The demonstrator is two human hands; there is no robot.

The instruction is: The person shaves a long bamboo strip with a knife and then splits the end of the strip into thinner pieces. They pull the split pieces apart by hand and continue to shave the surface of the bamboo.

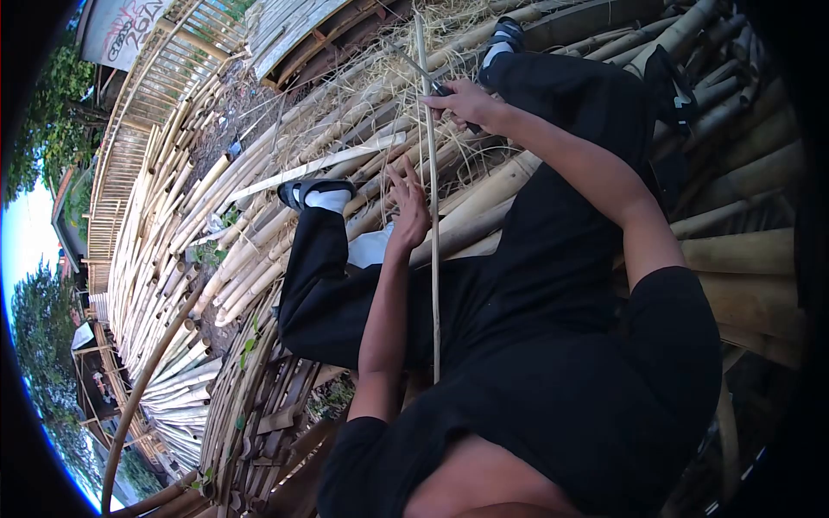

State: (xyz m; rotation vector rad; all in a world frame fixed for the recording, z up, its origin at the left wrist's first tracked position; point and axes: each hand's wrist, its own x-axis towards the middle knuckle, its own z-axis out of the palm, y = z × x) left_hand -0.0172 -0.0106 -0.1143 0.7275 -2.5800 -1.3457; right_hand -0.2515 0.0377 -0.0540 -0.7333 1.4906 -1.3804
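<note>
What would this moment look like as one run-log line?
left hand: open, beside long thin strip | right hand: holding knife | around: bamboo poles, pale shavings

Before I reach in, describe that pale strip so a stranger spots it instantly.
Find the black shirt at the picture's bottom. From its edge a pale strip runs nearly straight up, beside the left hand and past the knife in the right hand. Unlike the slanting poles behind, it crosses the trousers.
</note>
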